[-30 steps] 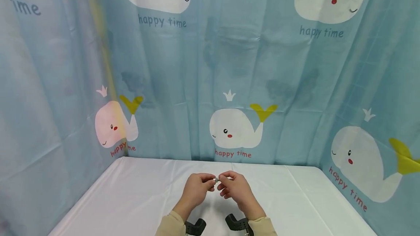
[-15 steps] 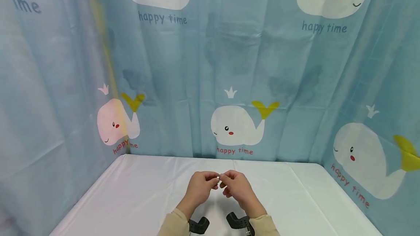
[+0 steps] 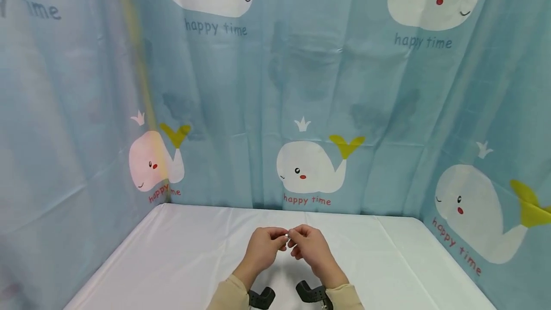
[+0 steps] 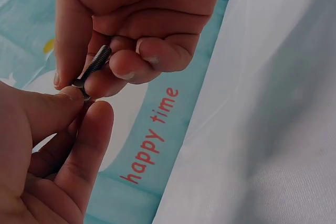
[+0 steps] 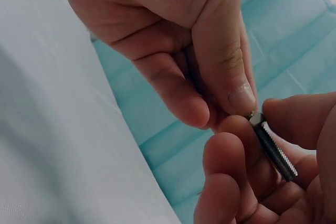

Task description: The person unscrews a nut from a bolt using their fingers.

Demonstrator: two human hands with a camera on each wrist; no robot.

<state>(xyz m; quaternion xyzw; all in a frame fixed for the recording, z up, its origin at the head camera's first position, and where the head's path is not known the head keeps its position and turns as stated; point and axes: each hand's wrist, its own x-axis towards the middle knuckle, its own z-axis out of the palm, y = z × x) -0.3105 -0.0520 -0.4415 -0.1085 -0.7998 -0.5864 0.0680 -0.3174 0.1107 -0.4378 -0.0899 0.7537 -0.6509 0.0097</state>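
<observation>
A small metal bolt [image 3: 287,236] is held between both hands above the white table. My left hand [image 3: 260,248] pinches one end between thumb and fingers, mostly covering that end. Thumb and fingers of my right hand [image 3: 312,248] close around a hexagonal piece [image 5: 256,118]; whether this is a nut or the bolt's head I cannot tell. The threaded shank [image 4: 98,61] sticks out from there, slanting in toward the right palm. Fingertips of the two hands nearly meet at the bolt. The right hand's other fingers [image 5: 287,195] are loosely bent beneath the shank.
A white cloth covers the table [image 3: 387,262]. Blue curtains with whale prints [image 3: 310,166] stand behind it and along both sides. Black wrist-worn devices [image 3: 261,298] sit at the inner side of both wrists, below the hands.
My left hand has shifted slightly right, so the fingertips stand closer and less of the bolt shows in the head view. The right hand stays nearly in place, still gripping.
</observation>
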